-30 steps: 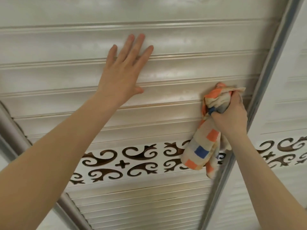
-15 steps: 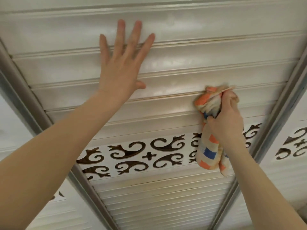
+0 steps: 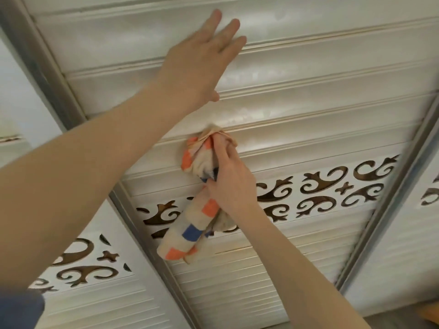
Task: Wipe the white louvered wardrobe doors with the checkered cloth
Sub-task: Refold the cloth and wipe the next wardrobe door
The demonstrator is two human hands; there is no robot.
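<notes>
Leftward along the slats has gone the right hand [image 3: 230, 186], taking the one checkered cloth [image 3: 190, 229] from the door's right edge to a spot just below the left hand [image 3: 199, 60]. Its fingers are clenched round the bunched cloth, whose top presses a slat of the middle wardrobe door [image 3: 320, 74]; the rest hangs over the scroll-cut band [image 3: 332, 188]. The left hand lies flat on the upper slats, fingers straight. Three doors show, parted by two metal rails [image 3: 384, 217].

Right hand [image 3: 234, 186] covers the middle of the checkered cloth [image 3: 190, 224]. The cloth hides part of the scrollwork band [image 3: 332, 188]. Left hand [image 3: 202, 60], 12 o'clock: blurred. Orange-brown object [image 3: 431, 315], 4 o'clock: cropped, unidentifiable.
</notes>
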